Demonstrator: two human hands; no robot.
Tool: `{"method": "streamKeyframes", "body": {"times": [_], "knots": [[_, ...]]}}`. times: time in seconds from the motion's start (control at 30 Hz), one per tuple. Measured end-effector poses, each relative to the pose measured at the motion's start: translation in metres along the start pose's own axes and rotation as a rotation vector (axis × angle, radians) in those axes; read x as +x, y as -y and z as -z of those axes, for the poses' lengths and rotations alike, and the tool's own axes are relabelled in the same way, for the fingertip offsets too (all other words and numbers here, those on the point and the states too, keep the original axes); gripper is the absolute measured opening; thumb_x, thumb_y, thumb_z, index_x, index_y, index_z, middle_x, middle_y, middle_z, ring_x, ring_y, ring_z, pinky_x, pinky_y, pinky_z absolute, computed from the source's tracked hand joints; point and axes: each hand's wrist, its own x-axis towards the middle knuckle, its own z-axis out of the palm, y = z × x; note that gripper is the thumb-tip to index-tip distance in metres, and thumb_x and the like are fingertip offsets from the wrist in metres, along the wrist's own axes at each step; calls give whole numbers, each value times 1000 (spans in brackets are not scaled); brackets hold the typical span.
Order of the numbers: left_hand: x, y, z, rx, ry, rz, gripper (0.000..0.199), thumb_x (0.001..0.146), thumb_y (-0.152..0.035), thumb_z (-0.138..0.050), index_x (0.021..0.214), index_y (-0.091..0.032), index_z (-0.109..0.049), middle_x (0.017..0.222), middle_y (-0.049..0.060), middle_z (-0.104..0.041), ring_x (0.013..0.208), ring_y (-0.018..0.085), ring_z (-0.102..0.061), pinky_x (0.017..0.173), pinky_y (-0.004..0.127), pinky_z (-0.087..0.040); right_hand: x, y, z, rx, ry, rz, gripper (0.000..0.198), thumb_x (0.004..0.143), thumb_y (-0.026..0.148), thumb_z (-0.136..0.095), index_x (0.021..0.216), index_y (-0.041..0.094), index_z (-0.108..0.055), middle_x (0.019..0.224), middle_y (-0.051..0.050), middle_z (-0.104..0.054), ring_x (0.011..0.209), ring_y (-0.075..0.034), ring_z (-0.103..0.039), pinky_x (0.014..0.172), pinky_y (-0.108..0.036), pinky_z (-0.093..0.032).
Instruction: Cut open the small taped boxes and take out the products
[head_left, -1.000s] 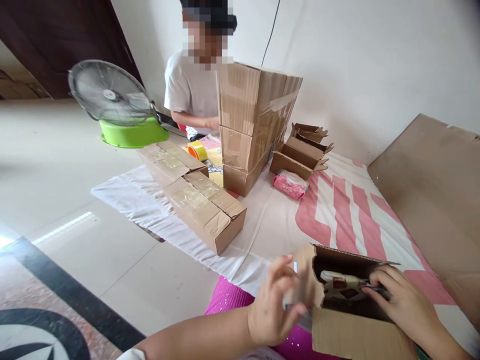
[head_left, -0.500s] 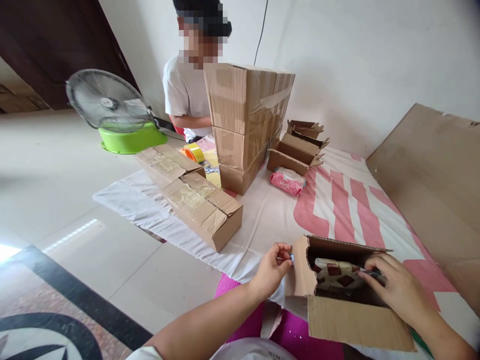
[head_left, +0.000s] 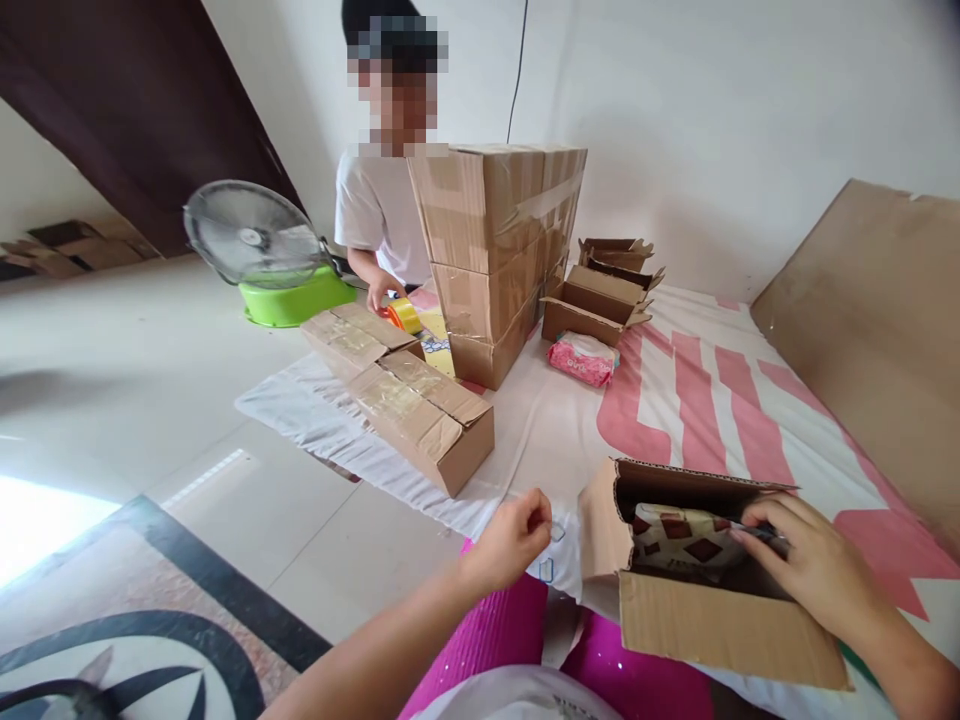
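Cloth-covered table (head_left: 540,430) near white wall (head_left: 712,100). Right hand (head_left: 814,560) pinches dark piece (head_left: 778,542) at end of patterned packet (head_left: 679,537), inside open box (head_left: 720,625). Left hand (head_left: 517,540) near box, fingers curled; cannot tell if holding something.

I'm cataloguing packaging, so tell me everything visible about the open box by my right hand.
The open box is plain brown, apparently corrugated cardboard. It sits mouth up, left and near flaps folded outward, near the cloth's edge. Inside is a diamond-patterned packet; your right hand partly covers the box's right end.
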Motion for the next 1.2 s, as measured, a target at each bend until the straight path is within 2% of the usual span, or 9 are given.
{"method": "streamKeyframes", "body": {"times": [0.2, 0.5, 0.57, 0.67, 0.73, 0.8, 0.97, 1.07, 1.2], "knots": [[-24, 15, 34, 590, 139, 54, 15, 78, -7, -48, 72, -19, -56, 81, 8, -63, 88, 24, -59, 80, 34, -43, -1, -4, -3, 18, 3, -23, 39, 87, 64, -48, 84, 26, -58, 90, -5, -64, 88, -25, -60, 74, -37, -47], [-8, 9, 33, 820, 63, 71, 26, 73, -11, -58, 98, -16, -56, 98, 12, -65, 98, 29, -62, 86, 40, -47, -1, 7, 1, -15, 33, 36, 22, 86, 44, -56, 76, 25, -53, 95, -5, -65, 90, -23, -62, 73, -35, -48], [-13, -1, 31, 750, -62, -64, 21, 79, -13, -56, 99, -18, -53, 101, 10, -64, 94, 24, -63, 83, 37, -49, 0, 9, 3, -30, 69, 19, 15, 83, 40, -61, 83, 25, -57, 93, -5, -66, 92, -25, -63, 73, -36, -50], [-28, -21, 16, 544, -276, -510, 14, 90, -23, -51, 105, -21, -49, 98, 8, -64, 83, 19, -64, 75, 31, -52, 3, 12, 6, -28, 102, 24, 26, 83, 35, -62, 107, 26, -63, 98, -6, -68, 96, -26, -62, 78, -39, -51], [-38, -34, 0, 508, -264, -825, 30, 92, -33, -53, 118, -21, -45, 91, 7, -65, 76, 19, -65, 69, 30, -52, 6, 14, 8, -26, 139, 73, 20, 85, 33, -60, 104, 28, -67, 95, -5, -69, 93, -25, -62, 79, -40, -50], [-42, -44, -18, 599, -156, -947, 51, 88, -39, -58, 131, -19, -39, 80, 5, -67, 64, 19, -64, 59, 30, -51, 7, 17, 10, -18, 165, 112, 14, 88, 32, -58, 87, 27, -71, 85, -4, -68, 86, -23, -60, 75, -39, -50], [-30, -49, -40, 902, 27, -558, 53, 73, -8, -55, 125, -20, -49, 77, 4, -70, 62, 23, -67, 54, 30, -48, -3, 19, 14, 262, -23, 81, 23, 92, 35, -53, 80, 24, -68, 81, -4, -64, 78, -19, -60, 68, -33, -50], [-18, -53, -28, 871, 74, -382, 42, 71, -4, -51, 108, -22, -57, 83, 5, -71, 74, 23, -69, 63, 30, -49, -19, 14, 23, 457, -286, -42, 18, 88, 38, -59, 79, 25, -67, 81, -6, -63, 78, -21, -61, 69, -34, -51], [-2, -56, 4, 808, 56, -268, 37, 71, -5, -49, 103, -23, -57, 91, 4, -71, 84, 22, -69, 70, 28, -47, -48, -2, 42, 733, -680, -365, 18, 83, 43, -62, 91, 26, -62, 90, -8, -65, 83, -26, -64, 73, -41, -54]]}}
